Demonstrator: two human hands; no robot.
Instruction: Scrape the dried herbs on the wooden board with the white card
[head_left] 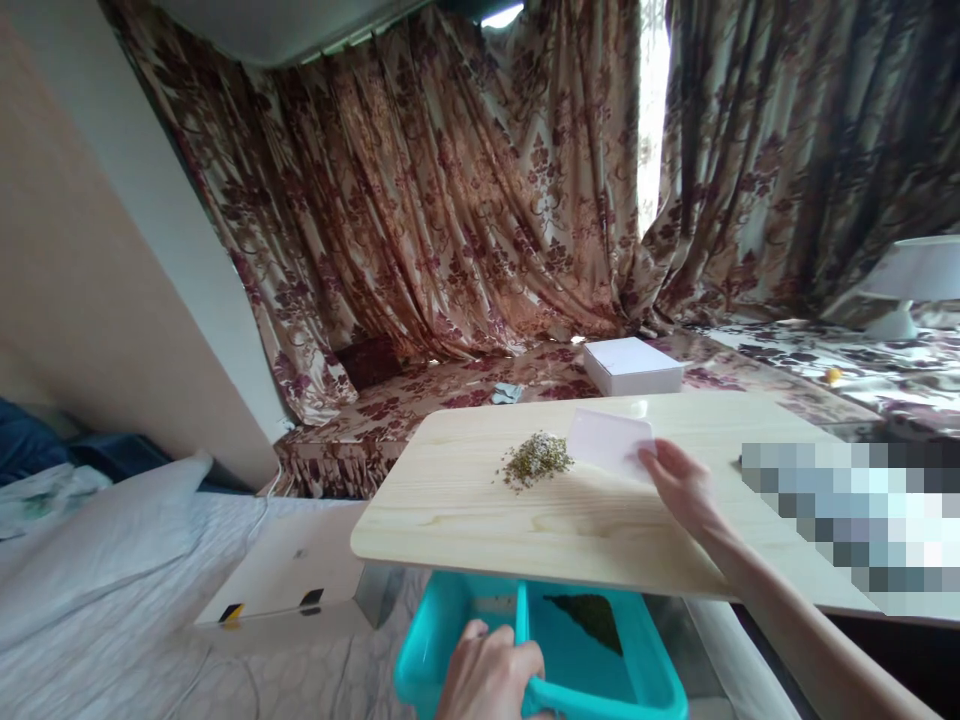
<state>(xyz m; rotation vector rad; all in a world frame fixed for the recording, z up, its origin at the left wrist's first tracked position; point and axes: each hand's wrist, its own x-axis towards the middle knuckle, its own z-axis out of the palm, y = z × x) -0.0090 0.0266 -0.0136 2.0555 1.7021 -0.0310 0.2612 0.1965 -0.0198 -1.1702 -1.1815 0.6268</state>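
Observation:
My right hand (681,482) pinches the right edge of a translucent flat plastic scraper (604,440) just above the wooden tabletop (465,530). Left of the scraper, close to its edge, lies a loose pile of small green and whitish grains (536,458). Below the table's near edge, my left hand (491,672) has its fingers wrapped over the near rim of a turquoise divided bin (645,690). Dark green grains (592,618) lie in the bin's right compartment. A few pale specks show in the left one, partly behind my hand.
A white box (634,367) stands beyond the table on a floral-covered ledge, near a folded cloth (507,393). On the bed at left is a cardboard box (300,560). A blurred-out area covers the table's right side. A lamp (919,270) stands far right.

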